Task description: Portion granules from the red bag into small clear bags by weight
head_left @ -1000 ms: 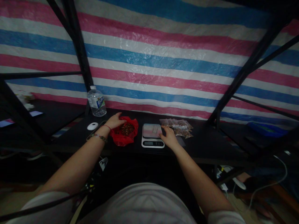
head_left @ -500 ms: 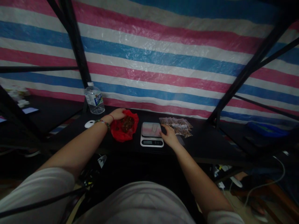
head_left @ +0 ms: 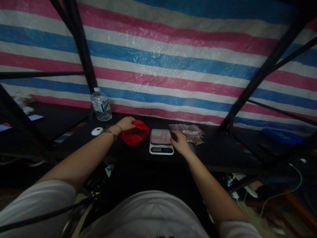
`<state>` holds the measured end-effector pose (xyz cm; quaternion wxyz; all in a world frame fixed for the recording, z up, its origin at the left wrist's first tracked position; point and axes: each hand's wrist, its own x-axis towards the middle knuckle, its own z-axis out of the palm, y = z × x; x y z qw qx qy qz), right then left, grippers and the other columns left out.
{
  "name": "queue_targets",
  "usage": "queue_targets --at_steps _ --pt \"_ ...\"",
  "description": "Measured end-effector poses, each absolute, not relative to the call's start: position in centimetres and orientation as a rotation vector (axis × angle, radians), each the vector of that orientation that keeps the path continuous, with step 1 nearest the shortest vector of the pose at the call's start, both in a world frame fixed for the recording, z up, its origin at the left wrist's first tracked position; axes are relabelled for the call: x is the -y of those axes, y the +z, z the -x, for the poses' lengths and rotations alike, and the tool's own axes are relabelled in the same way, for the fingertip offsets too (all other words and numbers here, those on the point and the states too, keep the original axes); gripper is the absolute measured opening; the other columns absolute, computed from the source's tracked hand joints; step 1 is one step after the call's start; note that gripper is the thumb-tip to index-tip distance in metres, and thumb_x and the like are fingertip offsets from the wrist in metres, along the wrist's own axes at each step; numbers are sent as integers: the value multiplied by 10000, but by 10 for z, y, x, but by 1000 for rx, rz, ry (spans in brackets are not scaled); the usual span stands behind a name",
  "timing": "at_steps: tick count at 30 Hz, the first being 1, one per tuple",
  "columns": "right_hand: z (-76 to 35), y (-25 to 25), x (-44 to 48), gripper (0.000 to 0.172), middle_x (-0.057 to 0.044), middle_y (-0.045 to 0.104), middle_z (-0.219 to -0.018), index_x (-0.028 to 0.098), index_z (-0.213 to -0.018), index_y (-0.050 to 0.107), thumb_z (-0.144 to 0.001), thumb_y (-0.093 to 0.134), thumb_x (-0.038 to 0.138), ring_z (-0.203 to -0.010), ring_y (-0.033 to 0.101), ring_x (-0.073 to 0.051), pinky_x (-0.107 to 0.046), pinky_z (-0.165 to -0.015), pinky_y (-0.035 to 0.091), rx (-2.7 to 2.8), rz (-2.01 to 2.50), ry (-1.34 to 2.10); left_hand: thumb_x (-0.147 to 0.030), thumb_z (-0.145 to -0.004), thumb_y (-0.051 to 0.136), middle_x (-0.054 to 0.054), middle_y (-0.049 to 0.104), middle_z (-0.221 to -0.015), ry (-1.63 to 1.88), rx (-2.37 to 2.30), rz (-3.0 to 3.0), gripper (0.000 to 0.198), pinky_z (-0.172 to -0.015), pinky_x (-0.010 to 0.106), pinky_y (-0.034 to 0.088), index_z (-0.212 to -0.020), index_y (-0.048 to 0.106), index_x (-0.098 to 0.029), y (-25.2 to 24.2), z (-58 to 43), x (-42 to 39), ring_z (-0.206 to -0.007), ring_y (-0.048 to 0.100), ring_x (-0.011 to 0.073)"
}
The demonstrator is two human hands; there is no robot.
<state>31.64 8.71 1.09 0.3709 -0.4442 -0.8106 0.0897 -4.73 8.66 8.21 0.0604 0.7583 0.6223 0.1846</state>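
My left hand [head_left: 127, 124] grips the upper left edge of a red plastic bag [head_left: 133, 139]. Dark brown, loose contents show in the bag's mouth. Beside the bag lies a white digital kitchen scale [head_left: 161, 151] with a shiny metal plate and a lit display. My right hand [head_left: 180, 142] rests at the scale's right edge, fingers apart, holding nothing that I can see. Just beyond those fingers lie several small clear bags [head_left: 189, 133] filled with brown bits. A small whitish patch on the plate may be a reflection; I cannot tell.
A clear plastic bottle [head_left: 101, 105] stands at the back left of the black table [head_left: 215, 152]. A white round object [head_left: 97, 131] lies near my left wrist. Black metal posts [head_left: 84, 56] rise on both sides, with a striped tarp [head_left: 158, 66] behind.
My left hand has shifted slightly right and lifted the red bag's edge, so its mouth is narrower and less of the contents shows. My right hand stays by the scale.
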Motion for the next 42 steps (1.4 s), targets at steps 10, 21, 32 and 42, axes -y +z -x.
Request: queue_targets --at_steps 10,21,32,42 --pt "-314 7 -88 447 -116 592 -1245 192 -1236 562 -801 575 294 -1188 512 -268 -469 -1050 348 2103 1166 248 -307 -737 500 81 729 -996 537 -2017 -2311 358 -849 265 472 -993 719 -187 80 50 -85 -918 661 233" --pt "-314 6 -89 451 -129 590 -1255 172 -1233 566 -797 574 285 -1198 515 -261 -462 -1050 358 2106 1151 257 -306 -701 524 40 722 -949 596 -2006 -2149 361 -757 239 496 -1001 684 -182 81 45 -77 -848 664 204" --pt "-315 10 -88 470 -138 587 -1259 145 -1251 554 -806 564 297 -1207 512 -257 -439 -1058 362 2120 1185 260 -341 -772 515 126 643 -1145 953 -2096 -2477 437 -1016 372 390 -1141 632 -138 87 25 -45 -1089 564 266" --pt "-280 12 -95 550 -144 581 -1293 127 -1284 529 -768 638 284 -1202 538 -251 -389 -1053 379 2131 1179 325 -203 -794 463 48 712 -868 162 -1691 -2625 242 -765 304 459 -795 704 -229 52 0 31 -810 643 202"
